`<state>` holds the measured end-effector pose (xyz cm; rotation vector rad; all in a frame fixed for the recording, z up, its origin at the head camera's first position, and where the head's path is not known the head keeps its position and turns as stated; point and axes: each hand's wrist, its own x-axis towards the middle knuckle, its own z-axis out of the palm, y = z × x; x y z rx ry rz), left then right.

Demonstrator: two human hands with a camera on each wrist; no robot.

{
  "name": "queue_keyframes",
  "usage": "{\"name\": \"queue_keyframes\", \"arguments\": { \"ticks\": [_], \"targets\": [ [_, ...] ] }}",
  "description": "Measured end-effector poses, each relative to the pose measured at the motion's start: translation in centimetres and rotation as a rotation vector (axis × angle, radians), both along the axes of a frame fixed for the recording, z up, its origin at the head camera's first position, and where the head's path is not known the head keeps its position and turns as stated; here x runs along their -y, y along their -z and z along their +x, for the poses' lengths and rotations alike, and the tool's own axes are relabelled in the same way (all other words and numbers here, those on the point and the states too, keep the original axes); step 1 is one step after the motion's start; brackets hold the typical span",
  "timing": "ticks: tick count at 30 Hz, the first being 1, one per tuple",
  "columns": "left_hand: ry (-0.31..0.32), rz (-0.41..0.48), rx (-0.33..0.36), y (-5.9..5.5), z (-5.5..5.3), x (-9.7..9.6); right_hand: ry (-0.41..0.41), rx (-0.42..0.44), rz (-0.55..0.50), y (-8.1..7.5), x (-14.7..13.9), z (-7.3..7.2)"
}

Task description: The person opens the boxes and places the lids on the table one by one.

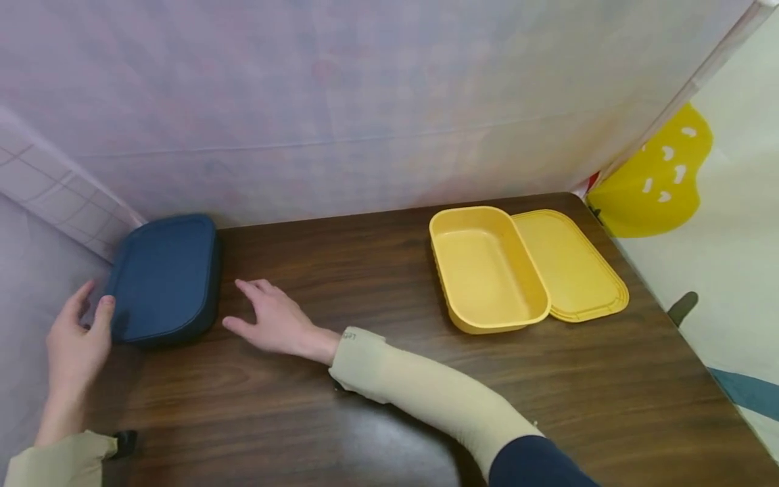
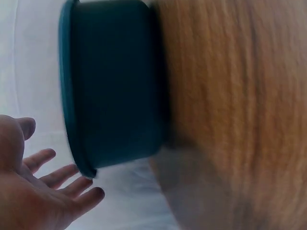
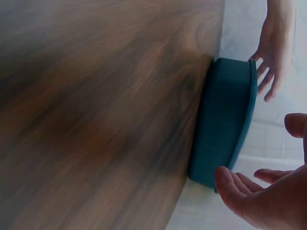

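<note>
A dark blue lidded box (image 1: 164, 277) lies at the table's back left corner, its lid on top. Beside its left edge is my left hand (image 1: 79, 338), fingers spread and nothing in them. In the left wrist view that hand's fingertips come close to the box's rim (image 2: 79, 163). My right hand (image 1: 276, 321) reaches in from the other side, thumb and fingers apart, a gap of bare wood between it and the box. The right wrist view has both hands on either side of the box (image 3: 223, 120).
An open yellow box (image 1: 487, 270) stands toward the right of the wooden table (image 1: 274, 419), its yellow lid (image 1: 572, 264) lying against its right side. Pale curtains (image 1: 341, 115) hang behind and at the left. A yellow printed shape (image 1: 654, 179) shows on the right-hand cloth.
</note>
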<state>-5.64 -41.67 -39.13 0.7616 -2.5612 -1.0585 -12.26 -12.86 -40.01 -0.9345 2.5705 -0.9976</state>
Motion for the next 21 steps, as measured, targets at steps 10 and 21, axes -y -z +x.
{"name": "queue_keyframes", "arguments": {
  "ticks": [10, 21],
  "targets": [
    [0.003, 0.157, 0.087, 1.4, -0.8, 1.7, 0.071, 0.118, -0.019, 0.6, 4.7, -0.2],
    [-0.103, 0.228, 0.104, 1.6, -1.7, 1.4, 0.136, 0.149, -0.061, 1.1, 6.1, -0.9]
  ]
}}
